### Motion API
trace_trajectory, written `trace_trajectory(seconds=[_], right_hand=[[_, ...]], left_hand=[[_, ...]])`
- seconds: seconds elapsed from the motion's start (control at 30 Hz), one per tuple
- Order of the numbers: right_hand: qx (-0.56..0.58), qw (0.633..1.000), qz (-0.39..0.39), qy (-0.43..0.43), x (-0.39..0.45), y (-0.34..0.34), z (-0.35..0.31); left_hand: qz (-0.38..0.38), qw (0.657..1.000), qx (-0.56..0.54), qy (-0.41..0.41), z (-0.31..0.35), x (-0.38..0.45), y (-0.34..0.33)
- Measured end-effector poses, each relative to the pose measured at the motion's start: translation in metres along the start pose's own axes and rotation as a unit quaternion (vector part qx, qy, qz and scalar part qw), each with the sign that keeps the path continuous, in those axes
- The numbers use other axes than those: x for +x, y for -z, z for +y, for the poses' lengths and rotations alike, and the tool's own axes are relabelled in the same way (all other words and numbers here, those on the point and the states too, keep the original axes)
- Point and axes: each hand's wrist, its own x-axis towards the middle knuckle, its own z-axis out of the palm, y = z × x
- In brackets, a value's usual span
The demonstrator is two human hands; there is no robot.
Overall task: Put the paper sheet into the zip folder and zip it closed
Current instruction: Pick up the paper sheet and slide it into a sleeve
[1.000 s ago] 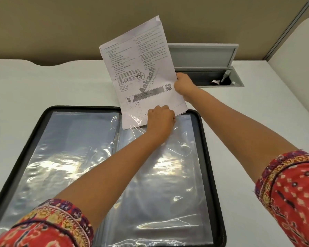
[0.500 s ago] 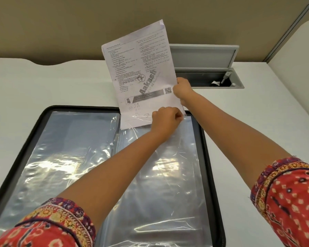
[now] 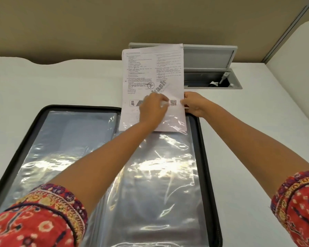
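White table (image 3: 43,82) first, wide and bare round the open zip folder (image 3: 206,157), its clear sleeves glinting. The paper sheet (image 3: 152,68) lies half-fed into the right-hand sleeve, lower edge under the plastic, most of it sticking out past the folder's far rim. Left hand (image 3: 152,111) on top, fingers pinching at the sheet or sleeve mouth; which one is hard to tell. Right hand (image 3: 194,104) pinches the sheet's right edge. Insertion step, I'd say; next calls for sliding it squarely toward the near edge. Plenty of sleeve ahead; open cable hatch (image 3: 212,77) just behind.
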Motion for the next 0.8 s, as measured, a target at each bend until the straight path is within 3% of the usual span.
trace_trajectory(seconds=[0.17, 0.3, 0.37, 0.5, 0.8], right_hand=[[0.011, 1.0, -0.027, 0.001, -0.003, 0.007, 0.01], [-0.03, 0.999, -0.037, 0.015, -0.006, 0.009, 0.01], [-0.063, 0.998, -0.026, 0.013, -0.005, 0.008, 0.01], [-0.127, 0.992, -0.013, 0.009, -0.002, 0.007, 0.011], [-0.013, 0.997, 0.051, 0.051, 0.016, 0.01, -0.015]], left_hand=[[0.101, 0.984, 0.021, 0.144, -0.042, 0.013, 0.031], [0.022, 0.978, -0.028, 0.207, -0.072, 0.021, 0.041], [-0.004, 0.976, -0.063, 0.208, -0.079, 0.024, 0.044], [0.032, 0.967, -0.119, 0.223, -0.085, 0.023, 0.048], [0.02, 0.978, -0.14, 0.154, -0.098, 0.011, 0.047]])
